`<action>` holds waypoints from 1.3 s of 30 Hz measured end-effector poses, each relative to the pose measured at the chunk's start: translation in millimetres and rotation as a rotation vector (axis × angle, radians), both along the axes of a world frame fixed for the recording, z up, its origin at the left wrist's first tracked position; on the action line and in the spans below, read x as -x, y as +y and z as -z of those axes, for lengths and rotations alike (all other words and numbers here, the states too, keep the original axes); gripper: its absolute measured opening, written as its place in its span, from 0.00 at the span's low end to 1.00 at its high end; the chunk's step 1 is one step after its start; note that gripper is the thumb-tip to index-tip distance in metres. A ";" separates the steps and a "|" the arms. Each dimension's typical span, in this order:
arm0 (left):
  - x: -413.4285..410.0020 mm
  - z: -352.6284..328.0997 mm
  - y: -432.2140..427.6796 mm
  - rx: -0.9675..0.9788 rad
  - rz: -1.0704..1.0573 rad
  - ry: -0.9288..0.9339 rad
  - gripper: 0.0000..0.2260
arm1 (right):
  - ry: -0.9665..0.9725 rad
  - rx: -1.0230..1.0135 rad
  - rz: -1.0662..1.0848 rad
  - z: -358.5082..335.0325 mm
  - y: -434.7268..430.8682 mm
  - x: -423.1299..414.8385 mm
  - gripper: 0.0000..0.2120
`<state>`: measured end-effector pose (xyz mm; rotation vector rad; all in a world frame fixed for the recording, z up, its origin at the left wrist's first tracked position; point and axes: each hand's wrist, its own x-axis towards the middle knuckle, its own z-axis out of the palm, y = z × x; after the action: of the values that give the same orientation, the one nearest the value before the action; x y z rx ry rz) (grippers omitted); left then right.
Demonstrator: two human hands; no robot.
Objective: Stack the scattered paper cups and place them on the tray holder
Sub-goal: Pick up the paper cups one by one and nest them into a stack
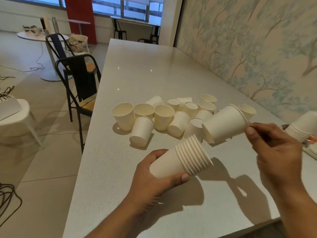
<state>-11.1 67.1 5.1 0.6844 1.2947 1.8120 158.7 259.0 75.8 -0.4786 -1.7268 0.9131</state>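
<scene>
My left hand grips a nested stack of white paper cups, held on its side with the rims pointing up and right. My right hand pinches the rim of a short nest of two or three cups, tilted with its base towards the open end of the stack and a small gap between them. Several loose white cups are scattered on the white table behind, some upright, some lying down. Another cup stack lies at the right edge, on something only partly in frame.
Two black metal chairs stand along the table's left side. A patterned wall runs along the table's right side. A white stool and dark cables are on the floor at left. A round white table stands further back.
</scene>
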 end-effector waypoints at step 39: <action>7.0 5.4 8.7 0.059 -0.110 0.073 0.30 | -0.547 0.220 0.326 60.8 72.1 31.7 0.31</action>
<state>-18.1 75.8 -0.2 0.6637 1.4543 1.8430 127.0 331.1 15.0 -1.2073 -1.9540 0.7788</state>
